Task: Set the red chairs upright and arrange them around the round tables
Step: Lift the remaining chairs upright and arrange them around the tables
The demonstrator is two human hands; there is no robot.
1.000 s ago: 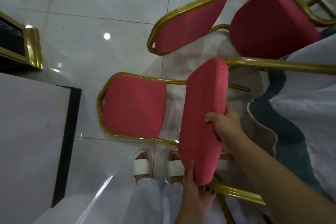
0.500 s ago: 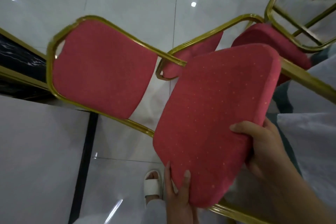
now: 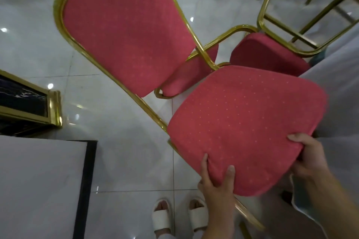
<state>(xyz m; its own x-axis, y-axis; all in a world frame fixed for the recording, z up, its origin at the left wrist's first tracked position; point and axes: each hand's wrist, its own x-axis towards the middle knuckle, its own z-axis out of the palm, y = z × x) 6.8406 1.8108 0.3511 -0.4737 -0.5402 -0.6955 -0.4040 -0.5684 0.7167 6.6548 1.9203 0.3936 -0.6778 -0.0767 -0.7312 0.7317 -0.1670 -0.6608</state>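
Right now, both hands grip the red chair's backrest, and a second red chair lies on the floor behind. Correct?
No. The head view shows the left hand and right hand gripping the red chair's seat cushion, not its backrest. The second red chair does lie on the floor behind it.

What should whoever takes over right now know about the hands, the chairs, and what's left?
Left hand grips the near edge of the held red chair; right hand grips its right corner.
That chair is tilted, its backrest pointing away; its legs are out of view.
A second red chair lies on its side on the floor beyond, beside the white tablecloth.
Done: no chair visibly placed.
Left: stand both chairs upright and set them at the table.
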